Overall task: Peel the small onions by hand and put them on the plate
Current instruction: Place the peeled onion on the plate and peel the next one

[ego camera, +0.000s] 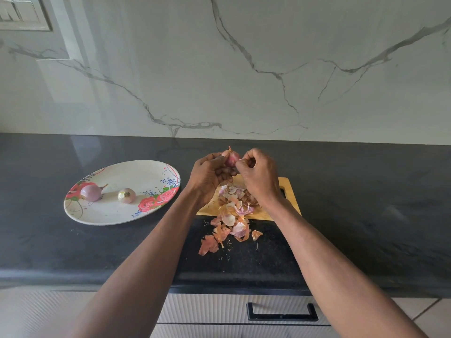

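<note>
Dark counter (73, 252); plate (146, 172) holds two onions (90, 192).

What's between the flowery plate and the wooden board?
Only bare black counter lies between the plate and the cutting board; the left forearm crosses above it in the head view.

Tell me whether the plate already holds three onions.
No, the plate holds two onions; a third is in the hands.

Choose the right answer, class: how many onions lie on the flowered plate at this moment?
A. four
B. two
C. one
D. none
B: two onions lie side by side on the plate, while a third onion is held up between the left hand and right hand.
</note>
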